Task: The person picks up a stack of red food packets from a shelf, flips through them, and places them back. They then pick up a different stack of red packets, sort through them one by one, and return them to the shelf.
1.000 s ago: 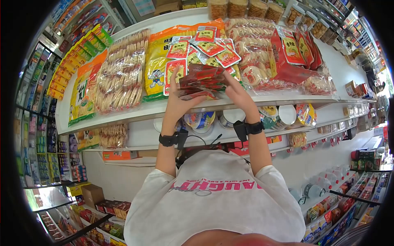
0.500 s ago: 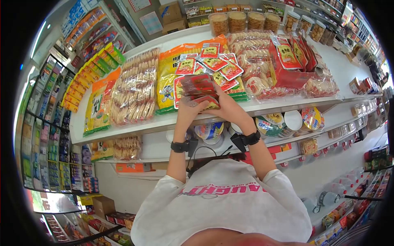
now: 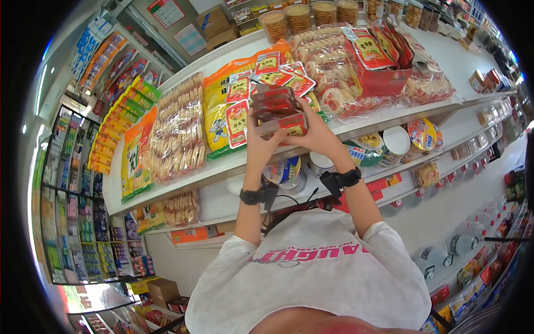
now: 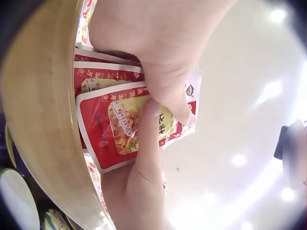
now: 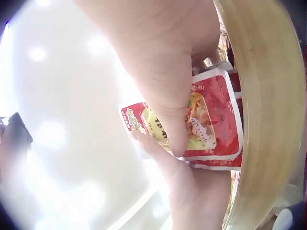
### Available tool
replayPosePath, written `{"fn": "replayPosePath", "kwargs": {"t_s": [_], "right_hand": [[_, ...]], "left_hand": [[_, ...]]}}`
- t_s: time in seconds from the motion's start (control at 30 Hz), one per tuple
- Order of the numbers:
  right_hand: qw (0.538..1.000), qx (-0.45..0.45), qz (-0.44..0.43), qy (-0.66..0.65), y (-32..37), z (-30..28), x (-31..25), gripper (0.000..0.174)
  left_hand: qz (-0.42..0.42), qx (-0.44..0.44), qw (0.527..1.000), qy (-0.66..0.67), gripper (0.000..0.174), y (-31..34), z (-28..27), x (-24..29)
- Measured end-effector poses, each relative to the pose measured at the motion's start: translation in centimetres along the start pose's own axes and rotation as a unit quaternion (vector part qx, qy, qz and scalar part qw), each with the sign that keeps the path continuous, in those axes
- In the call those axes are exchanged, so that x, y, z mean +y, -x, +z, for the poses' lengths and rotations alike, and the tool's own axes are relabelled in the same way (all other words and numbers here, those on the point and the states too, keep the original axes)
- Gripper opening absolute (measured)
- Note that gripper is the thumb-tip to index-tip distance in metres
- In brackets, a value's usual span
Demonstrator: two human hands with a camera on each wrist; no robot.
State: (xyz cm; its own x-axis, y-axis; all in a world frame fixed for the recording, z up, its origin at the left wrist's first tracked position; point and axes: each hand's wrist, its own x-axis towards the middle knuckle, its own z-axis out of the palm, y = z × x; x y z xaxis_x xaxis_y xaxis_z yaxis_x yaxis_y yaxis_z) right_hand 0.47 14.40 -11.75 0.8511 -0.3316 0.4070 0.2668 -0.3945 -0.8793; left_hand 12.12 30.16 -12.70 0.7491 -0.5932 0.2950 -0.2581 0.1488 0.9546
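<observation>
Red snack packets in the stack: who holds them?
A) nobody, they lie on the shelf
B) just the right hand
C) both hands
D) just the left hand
C: the left hand and the right hand both grip the stack of red snack packets, one on each side.

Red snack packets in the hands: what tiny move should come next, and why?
Probably squaring up the stack of flat red foil snack packets: the left hand and right hand grip it above the white shelf, and its edges look uneven.
</observation>
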Motion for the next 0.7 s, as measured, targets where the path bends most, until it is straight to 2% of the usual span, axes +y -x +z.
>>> {"fn": "replayPosePath", "kwargs": {"t_s": [0.1,0.2,0.23,0.33,0.43,0.5,0.53,0.63,0.7], "right_hand": [[1.000,-0.016,-0.006,-0.021,0.0,-0.4,0.6,0.115],[0.998,-0.037,-0.016,-0.051,-0.3,-0.5,1.0,0.117],[0.997,-0.049,-0.017,-0.063,-0.4,-0.4,1.3,0.118],[0.995,-0.078,0.007,-0.065,-1.1,0.5,2.4,0.114],[0.997,-0.071,0.027,0.027,-0.7,0.4,1.9,0.103],[0.998,-0.058,-0.004,0.023,-0.8,0.7,2.2,0.095],[0.998,-0.050,-0.019,0.022,-0.8,0.8,2.3,0.090],[0.998,-0.027,-0.052,0.008,-0.5,0.8,1.3,0.082],[0.997,-0.034,-0.064,0.000,-0.6,0.3,-0.1,0.083]], "left_hand": [[0.040,-0.033,0.998,-0.045,0.114,0.1,-0.5,0.2],[0.055,-0.070,0.996,-0.023,0.115,-0.1,-1.1,-0.8],[0.051,-0.073,0.996,-0.023,0.109,-0.1,-1.0,-0.8],[0.035,-0.066,0.996,-0.039,0.093,-0.2,-1.2,-0.3],[0.017,-0.051,0.996,-0.074,0.081,-0.2,-1.4,0.0],[0.011,-0.050,0.995,-0.081,0.074,-0.4,-1.6,-0.5],[-0.021,-0.046,0.997,-0.057,0.086,-0.4,-1.6,-0.5],[0.016,-0.037,0.998,-0.049,0.086,0.1,-1.3,0.5],[0.019,-0.038,0.996,-0.072,0.081,0.2,-1.5,1.3]]}}
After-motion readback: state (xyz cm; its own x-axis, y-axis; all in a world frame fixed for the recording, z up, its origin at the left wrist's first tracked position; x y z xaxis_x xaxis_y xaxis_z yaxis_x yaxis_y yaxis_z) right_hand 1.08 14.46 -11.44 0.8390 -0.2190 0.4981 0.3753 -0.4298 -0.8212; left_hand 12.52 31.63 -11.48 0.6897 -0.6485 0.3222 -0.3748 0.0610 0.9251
